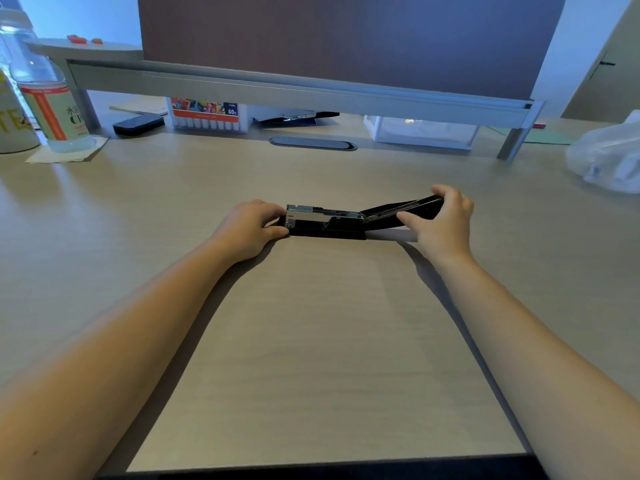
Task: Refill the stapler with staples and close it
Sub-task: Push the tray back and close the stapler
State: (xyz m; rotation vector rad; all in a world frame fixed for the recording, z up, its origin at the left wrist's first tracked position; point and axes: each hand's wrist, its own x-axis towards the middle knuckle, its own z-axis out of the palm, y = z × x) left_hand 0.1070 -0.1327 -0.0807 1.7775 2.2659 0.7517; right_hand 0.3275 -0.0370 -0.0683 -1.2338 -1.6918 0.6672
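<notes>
A black stapler lies in the middle of the wooden desk, swung wide open. Its metal staple channel points left and rests above the base. The black top cover is folded back to the right and tilts upward. My left hand grips the left front end of the base and channel. My right hand holds the raised end of the cover between thumb and fingers. I cannot tell whether staples sit in the channel.
A drink bottle on a napkin stands at the far left. Under the monitor riser are a marker box, a black eraser and a clear container. A plastic bag lies at the right.
</notes>
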